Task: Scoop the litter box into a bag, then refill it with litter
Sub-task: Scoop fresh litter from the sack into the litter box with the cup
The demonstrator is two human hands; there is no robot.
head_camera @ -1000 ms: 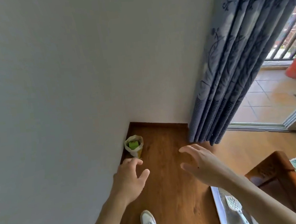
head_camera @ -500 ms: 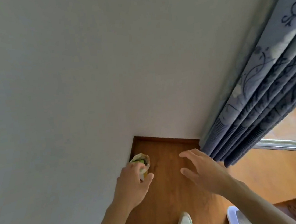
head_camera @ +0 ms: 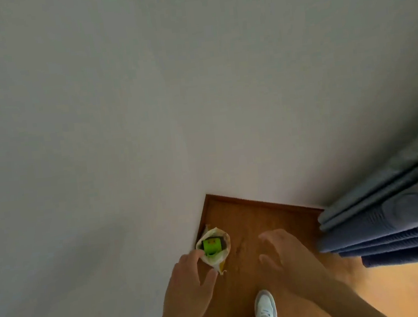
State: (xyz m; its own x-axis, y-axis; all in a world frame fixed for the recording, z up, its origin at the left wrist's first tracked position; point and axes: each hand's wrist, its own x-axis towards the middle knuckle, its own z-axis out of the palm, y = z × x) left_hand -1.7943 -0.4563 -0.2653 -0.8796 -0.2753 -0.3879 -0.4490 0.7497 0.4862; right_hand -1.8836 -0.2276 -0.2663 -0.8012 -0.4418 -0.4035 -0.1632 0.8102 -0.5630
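One crumpled pale plastic bag (head_camera: 216,250) with an open mouth stands on the brown wooden floor (head_camera: 258,220) in the corner, against the grey wall (head_camera: 146,113); one bright green block-shaped object (head_camera: 212,245) sits inside it. Two bare hands and one white sneaker (head_camera: 264,306) are in view, and one blue-grey patterned curtain (head_camera: 389,219) hangs to the right. Compared with half a second ago, the view sits closer and the bag's mouth, then partly covered, is exposed. The left hand (head_camera: 188,287) has its fingers spread, fingertips at the bag's near rim, gripping nothing I can make out. The right hand (head_camera: 288,261), blurred, hovers with loosely bent fingers just right of the bag, holding nothing
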